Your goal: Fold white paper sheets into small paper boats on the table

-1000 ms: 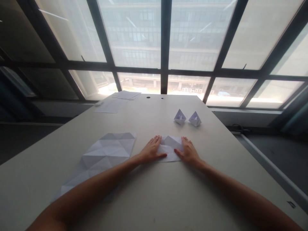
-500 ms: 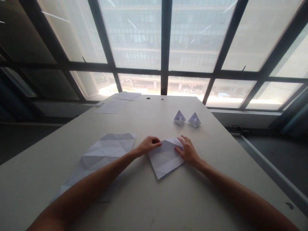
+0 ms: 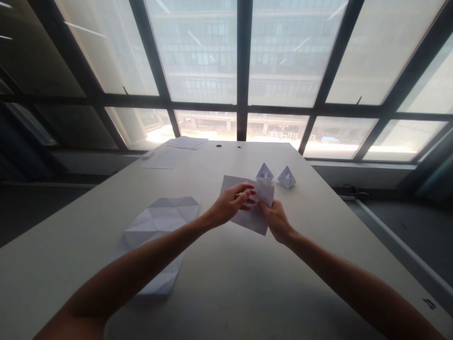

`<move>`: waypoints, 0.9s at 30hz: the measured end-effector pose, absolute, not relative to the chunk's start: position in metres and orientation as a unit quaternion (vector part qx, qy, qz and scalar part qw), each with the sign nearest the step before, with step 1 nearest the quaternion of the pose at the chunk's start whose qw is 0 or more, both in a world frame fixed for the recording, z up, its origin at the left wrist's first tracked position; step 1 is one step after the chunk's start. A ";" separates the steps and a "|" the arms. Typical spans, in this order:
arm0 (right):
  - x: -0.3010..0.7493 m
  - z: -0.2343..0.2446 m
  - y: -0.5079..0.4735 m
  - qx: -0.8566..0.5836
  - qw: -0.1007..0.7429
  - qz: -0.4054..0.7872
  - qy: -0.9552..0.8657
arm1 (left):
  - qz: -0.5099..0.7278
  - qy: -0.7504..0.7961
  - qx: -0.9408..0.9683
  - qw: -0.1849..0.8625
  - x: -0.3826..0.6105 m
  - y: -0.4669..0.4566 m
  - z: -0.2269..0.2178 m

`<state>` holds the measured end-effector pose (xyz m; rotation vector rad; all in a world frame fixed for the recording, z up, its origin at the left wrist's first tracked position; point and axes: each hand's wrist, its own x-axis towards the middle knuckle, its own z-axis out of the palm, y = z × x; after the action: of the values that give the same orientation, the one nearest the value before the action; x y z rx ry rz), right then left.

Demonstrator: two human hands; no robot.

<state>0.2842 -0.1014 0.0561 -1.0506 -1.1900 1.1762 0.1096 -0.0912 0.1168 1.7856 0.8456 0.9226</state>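
A folded sheet of white paper (image 3: 253, 221) is held up over the table, tilted. My right hand (image 3: 278, 219) grips its right side, with the thumb on the near face and the other fingers behind. In front of the sheet is my left hand (image 3: 231, 203), its fingers apart and partly curled; whether the fingertips touch the paper I cannot tell. Just beyond the sheet stand two folded paper boats, one (image 3: 264, 174) close behind its upper right corner and the other (image 3: 286, 177) farther right.
A large creased paper sheet (image 3: 159, 224) lies on the white table (image 3: 212, 293) to the left, partly under my left forearm. More flat sheets (image 3: 187, 142) lie at the far left end. Windows (image 3: 208, 52) rise behind the table.
The folded sheet has been lifted off the table and turned. My right hand has closed on its edge. The left hand has let go of the top edge and moved right, across the sheet.
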 end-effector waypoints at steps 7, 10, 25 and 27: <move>0.339 0.004 -0.052 -0.601 0.400 0.403 -0.562 | 0.295 0.537 0.787 0.075 0.082 -0.041 0.027; 0.343 -0.003 -0.053 -0.619 0.327 0.241 -0.672 | 0.243 0.564 0.779 0.126 0.075 -0.028 -0.003; 0.337 -0.004 -0.084 -0.420 0.099 0.079 -0.899 | 0.050 0.282 0.950 0.122 0.079 -0.061 0.004; 0.338 0.000 -0.089 -0.399 0.099 0.087 -0.907 | 0.055 0.276 0.952 0.120 0.078 -0.062 0.006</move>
<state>0.3380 -0.0886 -0.0002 -1.1794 -2.6837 0.2586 0.0781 -0.0624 0.0060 2.7820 0.8058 0.1600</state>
